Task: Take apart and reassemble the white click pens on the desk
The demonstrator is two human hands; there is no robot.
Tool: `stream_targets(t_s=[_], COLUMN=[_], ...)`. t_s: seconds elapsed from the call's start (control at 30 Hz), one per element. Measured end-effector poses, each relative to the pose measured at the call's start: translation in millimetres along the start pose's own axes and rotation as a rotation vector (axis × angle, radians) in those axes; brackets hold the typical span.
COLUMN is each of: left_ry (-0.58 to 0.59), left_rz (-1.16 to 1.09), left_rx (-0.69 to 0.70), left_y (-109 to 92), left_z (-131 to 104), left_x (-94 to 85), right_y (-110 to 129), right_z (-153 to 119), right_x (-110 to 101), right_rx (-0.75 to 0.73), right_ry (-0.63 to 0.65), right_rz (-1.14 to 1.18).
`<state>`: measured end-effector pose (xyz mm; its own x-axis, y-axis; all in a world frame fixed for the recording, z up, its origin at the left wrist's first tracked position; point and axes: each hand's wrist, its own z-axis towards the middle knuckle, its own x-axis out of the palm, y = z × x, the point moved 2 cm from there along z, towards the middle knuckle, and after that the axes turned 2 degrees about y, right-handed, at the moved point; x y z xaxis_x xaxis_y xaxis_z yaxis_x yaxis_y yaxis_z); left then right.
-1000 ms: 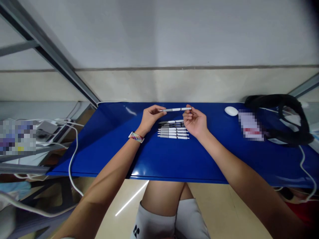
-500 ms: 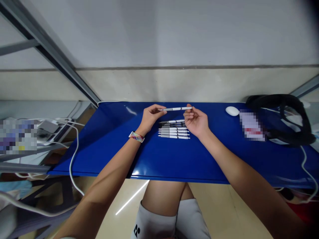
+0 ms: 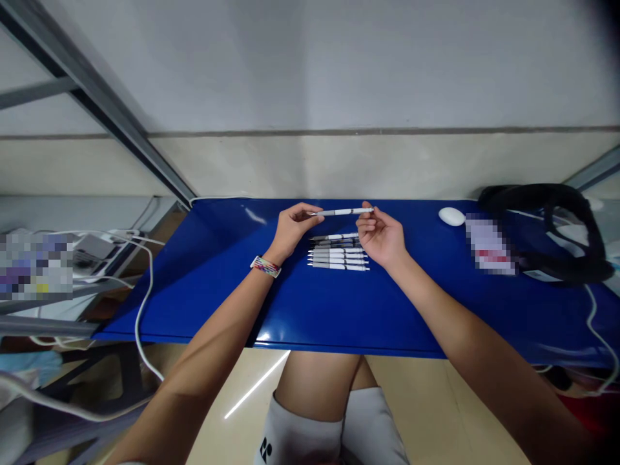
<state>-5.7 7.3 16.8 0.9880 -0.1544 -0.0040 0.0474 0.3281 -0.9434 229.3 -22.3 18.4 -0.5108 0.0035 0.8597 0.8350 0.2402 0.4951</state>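
A white and grey pen is held level above the blue desk, stretched between my two hands. My left hand pinches its tip end between thumb and fingers; a patterned band circles that wrist. At the other end, my right hand grips the pen between thumb and fingertip, palm turned up and other fingers curled. Just below lies a row of several similar pens, side by side with tips pointing left. My right fingers cover the ends of the upper ones.
The blue desk stands against a wall. To the right are a white mouse, a blurred-out packet and a black strap-like headset. A white cable hangs over the left edge near a metal frame post.
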Motion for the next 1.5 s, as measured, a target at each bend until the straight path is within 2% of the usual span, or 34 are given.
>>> stream_targets(t_s=[0.43,1.0,1.37,1.5], left_ry=[-0.003,-0.014,-0.001,0.020], left_rz=[0.009,-0.002,0.007,0.012], left_rx=[0.009,0.011,0.001,0.006], left_y=[-2.0,-4.9,-1.7,-1.7], left_z=[-0.3,-1.0,-0.9,-1.1], left_x=[0.2,0.0,1.7,2.4], right_y=[-0.4,2.5,3.1,3.3], right_z=[-1.4,-1.6,-1.3,-0.5], right_x=[4.4,8.4,8.5,7.4], right_rx=[-0.013,-0.033,-0.053,-0.070], right_ry=[-0.002,-0.011,-0.075,-0.044], right_rz=[-0.022,-0.174,-0.185,-0.190])
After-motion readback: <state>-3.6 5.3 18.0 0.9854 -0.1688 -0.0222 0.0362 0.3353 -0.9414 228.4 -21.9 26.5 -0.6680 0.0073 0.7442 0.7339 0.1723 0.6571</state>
